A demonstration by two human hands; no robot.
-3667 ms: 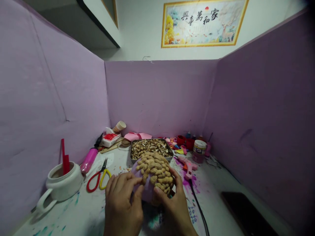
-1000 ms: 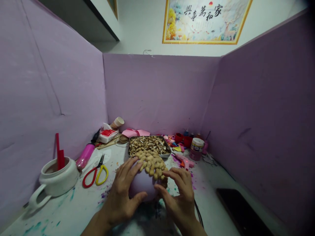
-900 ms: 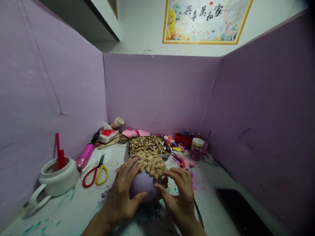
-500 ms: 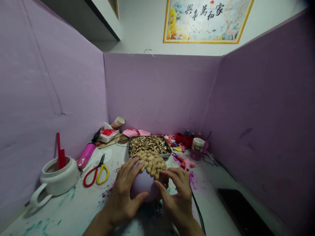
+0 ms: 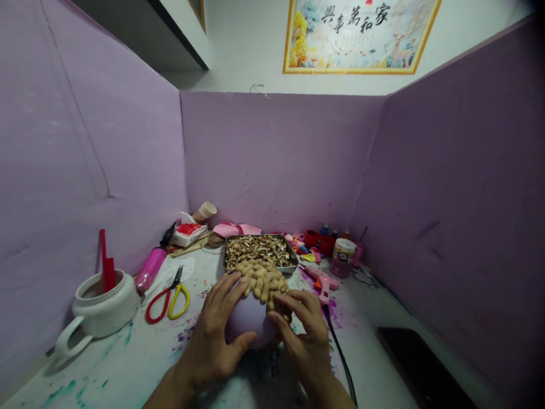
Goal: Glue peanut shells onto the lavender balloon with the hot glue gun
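Observation:
A light purple balloon-like ball [image 5: 249, 321] is in front of me, its top and far side covered with overlapping peanut shells [image 5: 260, 279]. My left hand [image 5: 219, 324] wraps round its left side, thumb low on the near face and fingers over the top. On the other side, my right hand [image 5: 304, 326] has its thumb and fingertips closed on a peanut shell against the ball's right edge. The fingers partly hide that shell. Just behind the ball stands a metal tray [image 5: 293, 267] full of loose peanut shells.
A pink glue gun [image 5: 321, 281] with a black cord lies to the right, near a lidded jar [image 5: 343, 255] and a black phone [image 5: 419, 363]. Scissors [image 5: 168, 301], a pink bottle [image 5: 151, 267] and a white pot [image 5: 104, 312] are on the left. Purple panels [image 5: 276, 159] enclose the table.
My right fingertips have closed in slightly at the ball's right edge. The left hand and the ball stay almost where they were; the view has shifted very slightly.

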